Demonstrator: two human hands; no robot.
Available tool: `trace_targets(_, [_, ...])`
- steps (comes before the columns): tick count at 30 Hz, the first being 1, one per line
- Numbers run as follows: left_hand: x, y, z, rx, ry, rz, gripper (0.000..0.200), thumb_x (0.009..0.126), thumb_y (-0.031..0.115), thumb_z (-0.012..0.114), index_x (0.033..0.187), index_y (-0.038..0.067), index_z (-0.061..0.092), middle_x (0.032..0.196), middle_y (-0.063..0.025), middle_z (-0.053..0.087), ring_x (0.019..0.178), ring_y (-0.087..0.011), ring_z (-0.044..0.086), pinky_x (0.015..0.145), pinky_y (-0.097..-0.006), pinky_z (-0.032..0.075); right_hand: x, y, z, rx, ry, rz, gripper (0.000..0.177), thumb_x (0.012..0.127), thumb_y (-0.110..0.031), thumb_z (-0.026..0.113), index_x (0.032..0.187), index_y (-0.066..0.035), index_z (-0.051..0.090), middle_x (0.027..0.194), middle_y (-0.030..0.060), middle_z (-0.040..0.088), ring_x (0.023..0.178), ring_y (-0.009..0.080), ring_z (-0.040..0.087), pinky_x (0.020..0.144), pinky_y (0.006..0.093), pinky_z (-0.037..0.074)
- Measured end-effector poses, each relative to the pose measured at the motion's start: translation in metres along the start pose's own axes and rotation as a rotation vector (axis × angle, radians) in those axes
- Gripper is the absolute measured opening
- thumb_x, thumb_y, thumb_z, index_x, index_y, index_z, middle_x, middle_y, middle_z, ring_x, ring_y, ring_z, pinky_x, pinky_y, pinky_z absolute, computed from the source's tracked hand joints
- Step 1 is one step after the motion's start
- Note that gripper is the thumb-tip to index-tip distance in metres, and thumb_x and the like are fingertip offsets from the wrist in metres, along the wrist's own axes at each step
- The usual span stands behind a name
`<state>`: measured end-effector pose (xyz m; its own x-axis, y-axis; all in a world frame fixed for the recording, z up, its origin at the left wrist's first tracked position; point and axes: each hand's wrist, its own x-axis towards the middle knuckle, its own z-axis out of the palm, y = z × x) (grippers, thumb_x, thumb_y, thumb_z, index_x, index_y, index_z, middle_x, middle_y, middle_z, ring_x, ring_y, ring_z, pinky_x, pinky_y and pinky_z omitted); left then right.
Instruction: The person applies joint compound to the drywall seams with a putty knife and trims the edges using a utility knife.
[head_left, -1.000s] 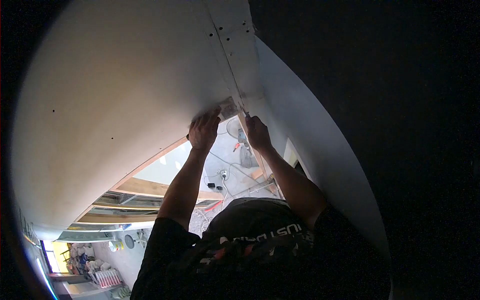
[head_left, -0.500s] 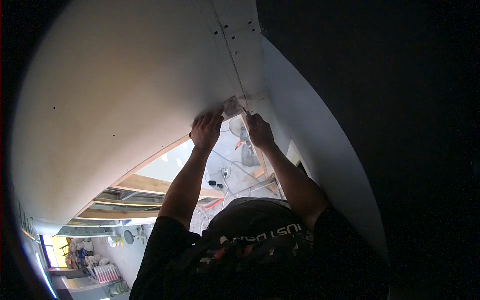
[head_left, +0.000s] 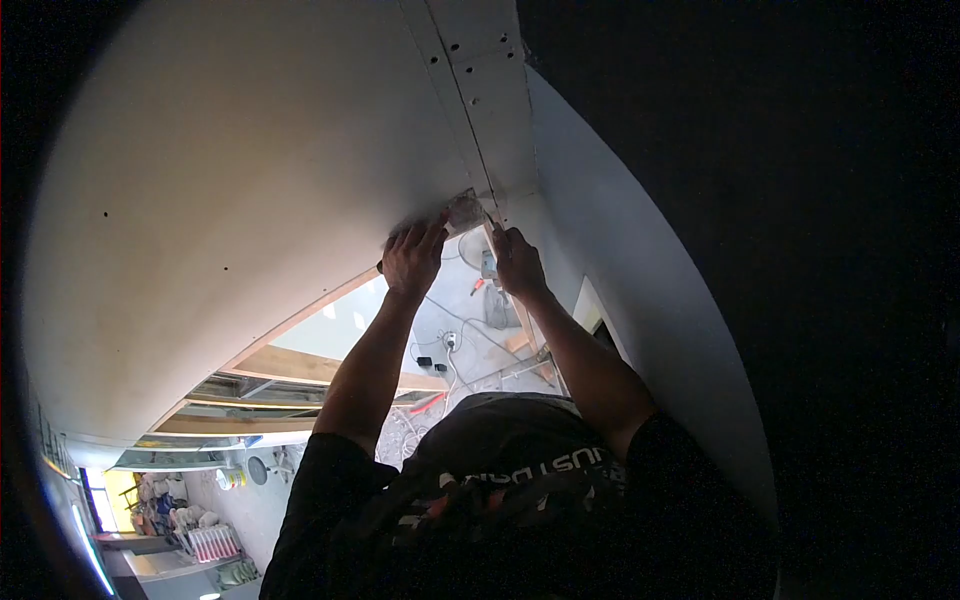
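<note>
Overhead, my left hand (head_left: 412,258) is up against the pale ceiling board (head_left: 250,150), its fingers closed around a putty knife. The flat grey blade of the putty knife (head_left: 465,210) reaches past my fingertips to the board's edge, close to a seam. A dark handle end shows behind the palm. My right hand (head_left: 519,265) is closed just right of the blade, below the seam. From its fingers a thin tool (head_left: 489,218) points up towards the blade; what kind it is I cannot tell.
Screw holes dot the board near the long seam (head_left: 470,120). A curved grey wall panel (head_left: 620,230) rises on the right. Wooden framing (head_left: 300,368) edges the opening. Far below, cables, a power socket (head_left: 451,341) and a bucket (head_left: 230,480) are on the floor.
Both hands stay nearly in place with their tools at the board's edge. The view has shifted very slightly.
</note>
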<state>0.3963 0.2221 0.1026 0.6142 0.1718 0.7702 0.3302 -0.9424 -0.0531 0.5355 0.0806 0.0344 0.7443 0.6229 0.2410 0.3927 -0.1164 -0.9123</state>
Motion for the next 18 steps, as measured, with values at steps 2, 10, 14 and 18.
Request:
trace_targets(2, [0.000,0.000,0.001,0.018,0.012,0.011,0.040,0.087,0.025,0.072,0.126,0.030,0.067,0.095,-0.0042,0.070,0.086,-0.0267,0.069,0.076,-0.0432,0.055,0.000,-0.001,-0.001,-0.015,-0.001,0.008,0.040,0.104,-0.043,0.044,0.091,-0.006,0.052,0.076,0.0279,0.064,0.077,0.0523,0.063,0.066,0.0606,0.048])
trace_targets(10, [0.001,0.001,0.001,0.013,-0.018,-0.017,0.040,0.087,0.025,0.072,0.126,0.029,0.066,0.098,-0.0053,0.070,0.089,-0.0271,0.069,0.076,-0.0437,0.055,-0.004,-0.010,-0.005,-0.112,-0.022,-0.072,0.033,0.105,-0.036,0.042,0.097,-0.005,0.050,0.081,0.0257,0.061,0.075,0.0489,0.063,0.065,0.0575,0.051])
trace_targets(14, [0.005,0.005,-0.002,-0.010,-0.007,-0.021,0.040,0.087,0.025,0.072,0.127,0.029,0.066,0.097,-0.0050,0.069,0.088,-0.0267,0.068,0.077,-0.0428,0.054,-0.002,0.005,0.000,-0.190,-0.118,-0.024,0.024,0.102,-0.025,0.044,0.106,-0.003,0.052,0.096,0.0218,0.058,0.073,0.0433,0.064,0.061,0.0532,0.053])
trace_targets(18, [0.008,0.012,-0.011,-0.018,-0.090,-0.109,0.026,0.088,0.024,0.072,0.114,0.020,0.074,0.109,-0.0080,0.073,0.099,-0.0309,0.068,0.088,-0.0441,0.054,-0.029,0.070,0.005,-0.488,-0.092,-0.296,0.032,0.095,-0.015,0.047,0.124,-0.002,0.051,0.101,0.0186,0.059,0.078,0.0387,0.064,0.062,0.0523,0.052])
